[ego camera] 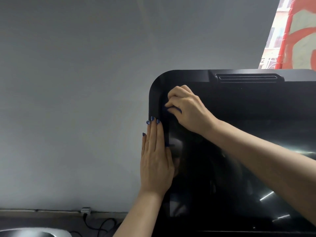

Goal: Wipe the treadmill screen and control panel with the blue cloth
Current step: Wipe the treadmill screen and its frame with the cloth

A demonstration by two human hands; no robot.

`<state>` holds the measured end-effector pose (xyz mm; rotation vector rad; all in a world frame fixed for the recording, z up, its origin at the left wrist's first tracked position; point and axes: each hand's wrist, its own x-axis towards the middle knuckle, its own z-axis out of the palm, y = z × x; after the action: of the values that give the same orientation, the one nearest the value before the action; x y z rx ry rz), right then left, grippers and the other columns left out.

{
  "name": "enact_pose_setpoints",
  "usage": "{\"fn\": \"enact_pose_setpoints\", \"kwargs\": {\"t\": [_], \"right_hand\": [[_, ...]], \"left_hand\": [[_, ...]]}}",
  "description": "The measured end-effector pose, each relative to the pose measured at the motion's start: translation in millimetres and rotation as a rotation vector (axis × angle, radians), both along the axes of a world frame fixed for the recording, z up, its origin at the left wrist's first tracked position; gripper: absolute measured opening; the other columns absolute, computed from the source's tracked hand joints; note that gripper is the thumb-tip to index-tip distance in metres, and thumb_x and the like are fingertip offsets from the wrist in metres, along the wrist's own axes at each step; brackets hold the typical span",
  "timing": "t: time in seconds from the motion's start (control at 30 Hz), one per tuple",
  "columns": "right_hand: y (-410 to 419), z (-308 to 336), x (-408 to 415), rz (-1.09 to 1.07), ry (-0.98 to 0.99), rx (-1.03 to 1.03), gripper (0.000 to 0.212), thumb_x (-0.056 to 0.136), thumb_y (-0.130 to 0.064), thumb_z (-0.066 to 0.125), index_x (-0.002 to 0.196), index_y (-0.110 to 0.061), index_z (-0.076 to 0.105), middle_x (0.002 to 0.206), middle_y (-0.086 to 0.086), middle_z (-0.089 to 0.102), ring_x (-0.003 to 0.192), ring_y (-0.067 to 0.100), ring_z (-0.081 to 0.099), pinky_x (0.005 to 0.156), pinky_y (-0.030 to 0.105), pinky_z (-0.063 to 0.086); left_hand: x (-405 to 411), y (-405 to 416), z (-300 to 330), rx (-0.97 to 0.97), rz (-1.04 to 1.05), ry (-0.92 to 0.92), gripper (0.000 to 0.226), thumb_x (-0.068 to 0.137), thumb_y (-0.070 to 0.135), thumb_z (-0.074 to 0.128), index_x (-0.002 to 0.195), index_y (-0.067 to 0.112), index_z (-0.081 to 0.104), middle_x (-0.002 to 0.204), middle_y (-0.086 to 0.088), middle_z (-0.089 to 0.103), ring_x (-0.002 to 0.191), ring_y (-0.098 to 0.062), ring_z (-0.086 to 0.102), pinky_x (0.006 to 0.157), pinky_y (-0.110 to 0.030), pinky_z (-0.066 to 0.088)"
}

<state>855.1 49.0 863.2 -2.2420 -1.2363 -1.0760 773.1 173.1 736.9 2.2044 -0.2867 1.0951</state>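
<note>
The treadmill's large black glossy screen fills the right half of the head view, its rounded top-left corner near the middle. My right hand is at that upper-left corner, fingers curled around a dark blue cloth, most of which is hidden under the hand. My left hand lies flat with straight fingers along the screen's left edge, below the right hand. A strip of blue shows beside the left hand's fingers.
A plain grey wall lies behind and to the left. A vent slot runs along the console's top. Cables and a socket sit low on the wall. A red-and-white banner shows at the top right.
</note>
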Motion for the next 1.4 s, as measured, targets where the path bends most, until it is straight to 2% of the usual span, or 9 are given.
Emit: {"fn": "enact_pose_setpoints", "kwargs": {"t": [0.1, 0.3, 0.47, 0.67, 0.87, 1.0, 1.1, 1.27, 1.4], "right_hand": [[-20.6, 1.0, -2.2, 0.042, -0.002, -0.104, 0.004, 0.085, -0.004, 0.073, 0.088, -0.001, 0.073, 0.100, 0.006, 0.059, 0.096, 0.020, 0.051, 0.085, 0.019, 0.043], [-25.1, -4.5, -3.1, 0.014, -0.025, -0.039, 0.004, 0.083, 0.001, 0.073, 0.084, -0.002, 0.071, 0.098, 0.007, 0.059, 0.094, 0.019, 0.050, 0.084, 0.017, 0.040], [-14.0, -1.0, -5.6, 0.083, -0.007, -0.145, 0.003, 0.086, -0.005, 0.071, 0.087, -0.002, 0.072, 0.101, 0.007, 0.060, 0.096, 0.021, 0.052, 0.085, 0.021, 0.044], [-23.4, -6.0, -7.4, 0.033, -0.013, -0.070, 0.001, 0.085, -0.003, 0.072, 0.086, -0.003, 0.072, 0.099, 0.006, 0.060, 0.094, 0.020, 0.052, 0.083, 0.022, 0.044], [-18.6, -1.7, -6.4, 0.065, -0.006, -0.145, 0.004, 0.086, -0.006, 0.073, 0.088, -0.002, 0.074, 0.101, 0.006, 0.060, 0.095, 0.020, 0.052, 0.085, 0.020, 0.042], [-48.9, -5.1, -6.5, -0.006, 0.010, -0.047, 0.004, 0.083, -0.002, 0.075, 0.087, -0.003, 0.073, 0.099, 0.005, 0.060, 0.093, 0.019, 0.051, 0.085, 0.016, 0.040], [-34.3, -7.4, -5.7, -0.055, 0.006, 0.051, 0.005, 0.080, 0.001, 0.074, 0.083, -0.002, 0.072, 0.096, 0.006, 0.060, 0.092, 0.020, 0.052, 0.084, 0.010, 0.037], [4.6, -8.9, -2.6, -0.059, -0.003, 0.092, 0.005, 0.083, -0.001, 0.073, 0.087, 0.001, 0.072, 0.098, 0.009, 0.060, 0.094, 0.022, 0.054, 0.082, 0.021, 0.046], [6.5, -10.2, -5.6, -0.030, 0.001, 0.083, 0.003, 0.083, 0.001, 0.072, 0.085, 0.001, 0.072, 0.098, 0.008, 0.060, 0.093, 0.021, 0.053, 0.081, 0.022, 0.046]], "left_hand": [[-0.6, 0.6, 0.7, -0.003, -0.005, 0.005, 0.059, 0.102, 0.022, 0.026, 0.159, 0.009, 0.018, 0.168, -0.002, 0.014, 0.156, -0.016, 0.009, 0.126, -0.035, 0.008], [-0.4, 1.6, 0.7, -0.015, -0.015, -0.004, 0.059, 0.102, 0.019, 0.027, 0.159, 0.006, 0.020, 0.168, -0.003, 0.015, 0.156, -0.018, 0.010, 0.126, -0.034, 0.007], [-0.5, 1.6, 1.7, -0.013, -0.009, -0.002, 0.059, 0.102, 0.019, 0.026, 0.159, 0.008, 0.020, 0.168, -0.003, 0.015, 0.156, -0.016, 0.009, 0.126, -0.032, 0.005], [0.4, 1.6, 0.1, -0.009, -0.006, -0.011, 0.060, 0.100, 0.016, 0.028, 0.159, 0.005, 0.021, 0.168, -0.005, 0.016, 0.156, -0.018, 0.010, 0.127, -0.033, 0.006], [-0.2, 2.5, 0.2, -0.007, -0.021, -0.007, 0.059, 0.102, 0.018, 0.027, 0.159, 0.007, 0.020, 0.168, -0.003, 0.015, 0.156, -0.017, 0.008, 0.126, -0.031, 0.004], [1.1, 1.7, -1.0, -0.002, -0.013, -0.017, 0.058, 0.102, 0.019, 0.027, 0.158, 0.005, 0.021, 0.168, -0.005, 0.015, 0.156, -0.019, 0.010, 0.127, -0.032, 0.006], [2.2, 1.3, -1.2, -0.009, -0.003, -0.022, 0.059, 0.102, 0.017, 0.028, 0.158, 0.005, 0.021, 0.168, -0.006, 0.016, 0.156, -0.019, 0.010, 0.127, -0.033, 0.006], [0.4, 0.2, -2.1, -0.054, 0.007, -0.023, 0.057, 0.104, 0.021, 0.026, 0.159, 0.007, 0.021, 0.168, -0.002, 0.016, 0.156, -0.015, 0.010, 0.127, -0.031, 0.005], [0.4, 0.2, -1.8, -0.064, 0.012, -0.013, 0.057, 0.103, 0.021, 0.025, 0.158, 0.007, 0.023, 0.167, -0.003, 0.021, 0.155, -0.013, 0.012, 0.126, -0.028, 0.005]]}}
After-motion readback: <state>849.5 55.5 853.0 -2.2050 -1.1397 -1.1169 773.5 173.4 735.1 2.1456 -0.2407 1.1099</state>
